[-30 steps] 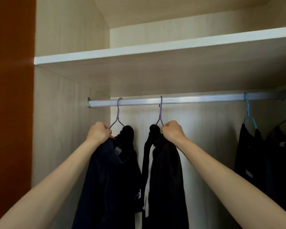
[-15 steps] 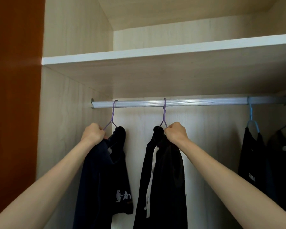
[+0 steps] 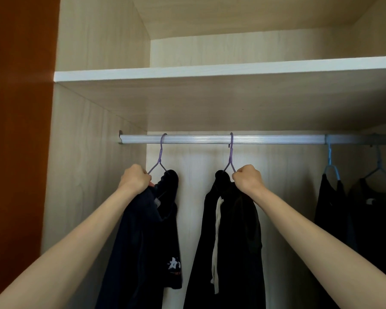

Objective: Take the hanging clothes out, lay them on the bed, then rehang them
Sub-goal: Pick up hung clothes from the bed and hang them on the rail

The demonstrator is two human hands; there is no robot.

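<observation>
So, stage: either lifting off or rehanging, I judge (bed unseen).
Clothes: navy top (image 3: 147, 241), black top (image 3: 234, 241) are hanging on rail (image 3: 198, 139), mid-frame.
Left hand (image 3: 135, 179): fingers are gripping navy top.
Right hand (image 3: 247, 179): fingers are gripping black top.

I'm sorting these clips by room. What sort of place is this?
Most likely the inside of a bedroom wardrobe. A metal rail carries dark clothes on wire hangers, a shelf runs above it, and pale wood-look panels enclose it.
</observation>
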